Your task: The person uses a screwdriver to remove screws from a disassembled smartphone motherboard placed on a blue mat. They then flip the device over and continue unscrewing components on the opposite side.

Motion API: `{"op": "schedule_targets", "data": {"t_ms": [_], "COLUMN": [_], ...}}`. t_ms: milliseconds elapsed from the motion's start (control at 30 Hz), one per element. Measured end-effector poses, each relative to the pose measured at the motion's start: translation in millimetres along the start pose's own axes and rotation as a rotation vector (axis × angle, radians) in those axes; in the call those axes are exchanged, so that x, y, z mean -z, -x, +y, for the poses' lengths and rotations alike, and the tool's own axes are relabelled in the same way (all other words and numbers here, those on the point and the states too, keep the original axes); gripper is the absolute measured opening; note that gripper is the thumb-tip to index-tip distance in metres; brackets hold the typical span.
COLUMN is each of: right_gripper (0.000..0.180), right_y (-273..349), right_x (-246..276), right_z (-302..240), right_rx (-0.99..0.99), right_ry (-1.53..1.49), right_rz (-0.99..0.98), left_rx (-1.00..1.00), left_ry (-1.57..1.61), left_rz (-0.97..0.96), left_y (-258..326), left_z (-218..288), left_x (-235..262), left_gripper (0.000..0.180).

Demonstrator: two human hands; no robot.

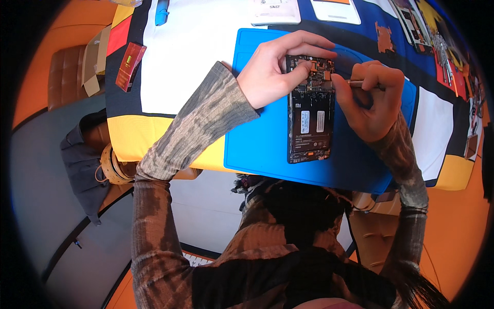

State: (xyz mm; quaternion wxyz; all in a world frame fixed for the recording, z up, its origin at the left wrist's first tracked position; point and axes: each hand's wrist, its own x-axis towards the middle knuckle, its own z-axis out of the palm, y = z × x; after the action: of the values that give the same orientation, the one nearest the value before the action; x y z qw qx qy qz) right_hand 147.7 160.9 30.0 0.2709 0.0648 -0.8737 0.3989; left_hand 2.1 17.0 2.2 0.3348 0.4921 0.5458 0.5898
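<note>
An opened smartphone (311, 141) lies upright in view on a blue mat (257, 134), its circuit board (318, 77) bare at the top and its black battery (310, 110) below. My left hand (278, 69) grips its upper end, the thumb pressing on the board and the other fingers curled over the top edge. From the right, my right hand (373, 100) pinches a thin metallic tool (355, 83), whose kind I cannot make out. Its tip points at the board's right side; whether it touches is too small to tell.
Two white-framed devices (276, 11) (337, 13) lie beyond the mat. An orange-brown phone-shaped part (384, 37) sits at the far right, near several hand tools (446, 62). A red box (130, 67) and a blue capped object (162, 14) are on the left.
</note>
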Motion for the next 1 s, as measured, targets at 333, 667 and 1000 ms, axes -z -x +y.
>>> {"op": "schedule_targets", "data": {"t_ms": [333,667,1000], "right_gripper": [0.040,0.042,0.043], "right_y": [-5.4,-7.2,-11.6], "right_x": [-2.1,-3.0,0.1], "right_z": [-2.4,1.6,4.4], "right_rx": [0.113,0.268,0.338], "right_ry": [-0.025,0.150,0.133], "right_rz": [0.006,0.023,-0.008], "left_rx": [-0.011,-0.009,-0.094], "left_ry": [-0.020,-0.073,0.025], "left_rz": [-0.010,-0.074,-0.181], "left_y": [1.7,-0.4,-1.8], "left_z": [-0.5,-10.2,-11.1], "left_x": [1.0,3.5,8.6], "left_gripper": [0.039,0.046,0.071]}}
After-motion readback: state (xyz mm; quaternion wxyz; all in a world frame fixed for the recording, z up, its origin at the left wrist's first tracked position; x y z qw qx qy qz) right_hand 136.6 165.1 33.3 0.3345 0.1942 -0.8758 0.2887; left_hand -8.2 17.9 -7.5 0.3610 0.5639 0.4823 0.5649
